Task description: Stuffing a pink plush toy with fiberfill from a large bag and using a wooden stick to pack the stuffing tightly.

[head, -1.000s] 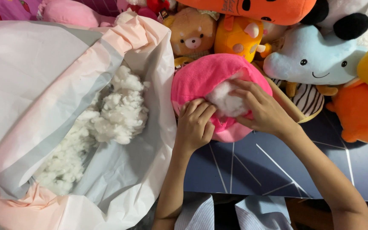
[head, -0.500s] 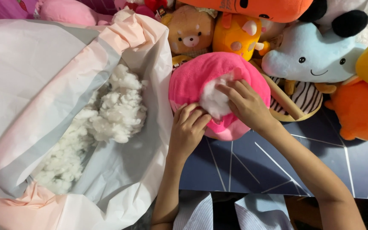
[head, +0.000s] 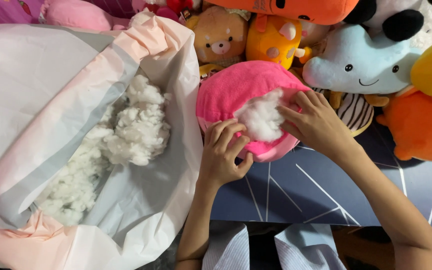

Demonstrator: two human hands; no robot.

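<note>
1. Large plastic bag (head: 51, 100), white and pale pink, lies open on the left; loose white stuffing (head: 126, 130) heaped inside it.
2. Row of plush toys along the far edge: pale blue one (head: 361, 65), orange one (head: 421, 125), small bear (head: 220, 36); all crowded together, touching.
3. Dark blue tabletop (head: 296, 195) with thin white lines; bare patch shows below the hands.
4. Round pink plush (head: 241, 95) rests just right of the bag's edge; a tuft of white filling (head: 262, 119) bulges from its opening.
5. Left hand (head: 223, 155) curled, fingers gripping the plush's lower edge.
6. Right hand (head: 318, 125) fingers together, pressed against the tuft and the pink fabric.
</note>
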